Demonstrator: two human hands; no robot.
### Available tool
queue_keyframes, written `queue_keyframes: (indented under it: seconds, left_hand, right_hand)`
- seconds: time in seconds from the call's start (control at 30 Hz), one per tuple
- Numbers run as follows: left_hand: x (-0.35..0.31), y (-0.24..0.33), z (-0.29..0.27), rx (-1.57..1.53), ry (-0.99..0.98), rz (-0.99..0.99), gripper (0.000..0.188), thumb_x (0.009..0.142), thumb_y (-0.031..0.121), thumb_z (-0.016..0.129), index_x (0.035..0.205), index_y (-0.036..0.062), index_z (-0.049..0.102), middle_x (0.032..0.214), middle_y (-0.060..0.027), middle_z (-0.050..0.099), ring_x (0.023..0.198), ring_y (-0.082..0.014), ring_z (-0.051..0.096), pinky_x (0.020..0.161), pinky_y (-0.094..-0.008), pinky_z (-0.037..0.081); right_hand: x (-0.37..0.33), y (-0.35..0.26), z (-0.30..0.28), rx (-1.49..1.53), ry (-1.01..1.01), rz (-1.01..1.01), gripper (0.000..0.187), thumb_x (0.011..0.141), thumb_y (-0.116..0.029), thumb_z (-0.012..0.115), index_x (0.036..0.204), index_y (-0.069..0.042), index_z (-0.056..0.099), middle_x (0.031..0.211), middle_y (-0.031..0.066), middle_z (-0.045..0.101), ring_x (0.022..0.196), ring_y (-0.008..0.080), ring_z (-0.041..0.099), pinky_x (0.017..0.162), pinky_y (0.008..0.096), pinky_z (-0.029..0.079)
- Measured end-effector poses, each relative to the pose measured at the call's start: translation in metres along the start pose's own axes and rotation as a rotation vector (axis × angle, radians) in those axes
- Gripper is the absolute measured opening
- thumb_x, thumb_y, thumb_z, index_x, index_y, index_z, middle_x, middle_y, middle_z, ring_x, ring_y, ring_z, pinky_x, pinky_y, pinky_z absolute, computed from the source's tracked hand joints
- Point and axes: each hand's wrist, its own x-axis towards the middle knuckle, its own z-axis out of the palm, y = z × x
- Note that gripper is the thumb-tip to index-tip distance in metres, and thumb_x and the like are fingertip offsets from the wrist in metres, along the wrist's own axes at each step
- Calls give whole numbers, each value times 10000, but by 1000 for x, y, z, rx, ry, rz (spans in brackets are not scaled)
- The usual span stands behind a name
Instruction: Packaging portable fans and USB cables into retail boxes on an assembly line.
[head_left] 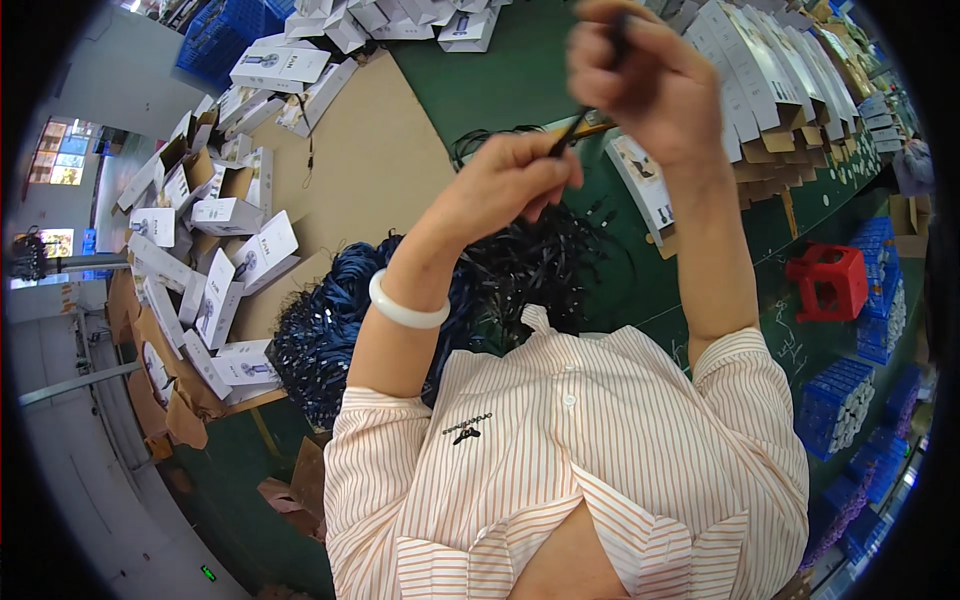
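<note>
My left hand [515,175], with a white bangle on its wrist, is closed around one end of a thin black strap [571,132]. Higher up and to the right, my right hand [650,85] is closed on the strap's other end, a dark part showing between its blurred fingers. Between the two hands the strap runs slantwise. Below my left hand lies a tangled heap of black straps [540,265] on the green table. Left of it, beside my left forearm, is a large bundle of dark blue straps [340,320] with small shiny ends.
White boxes with fan pictures [268,245] lie jumbled on the left of a cardboard sheet [375,130]. More boxes [750,80] stand in a row at the far right, near a single box [640,185]. A red stool [832,282] and blue crates [835,400] are on the right.
</note>
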Motion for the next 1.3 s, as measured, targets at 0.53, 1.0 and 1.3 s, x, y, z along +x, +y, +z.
queue_keyframes:
  seconds: [0.53, 1.0, 1.3]
  left_hand:
    - [-77, -16, -12, 637, 558, 298, 81, 770, 49, 520, 816, -1, 565, 735, -147, 534, 700, -343, 551, 643, -393, 443]
    - [-45, -164, 30, 863, 1002, 420, 64, 697, 80, 551, 752, 48, 558, 655, -76, 503, 592, -218, 548, 517, -313, 442]
    - [-157, -173, -290, 760, 1743, -274, 706, 740, 405, 617, 1266, -1, 377, 1301, -219, 381, 1215, -351, 345, 989, -422, 296]
  right_hand:
    - [-48, 132, -24, -298, -374, 753, 303, 718, -157, 554, 952, 35, 551, 735, 92, 576, 604, 162, 551, 536, 242, 423]
    - [-16, 223, -120, 335, 429, 670, 351, 897, -340, 480, 634, -117, 410, 559, 35, 442, 352, 85, 303, 349, 227, 241]
    - [-60, 215, -122, -273, 333, 792, 408, 860, -357, 486, 557, -102, 389, 417, 42, 372, 298, 115, 297, 318, 270, 235]
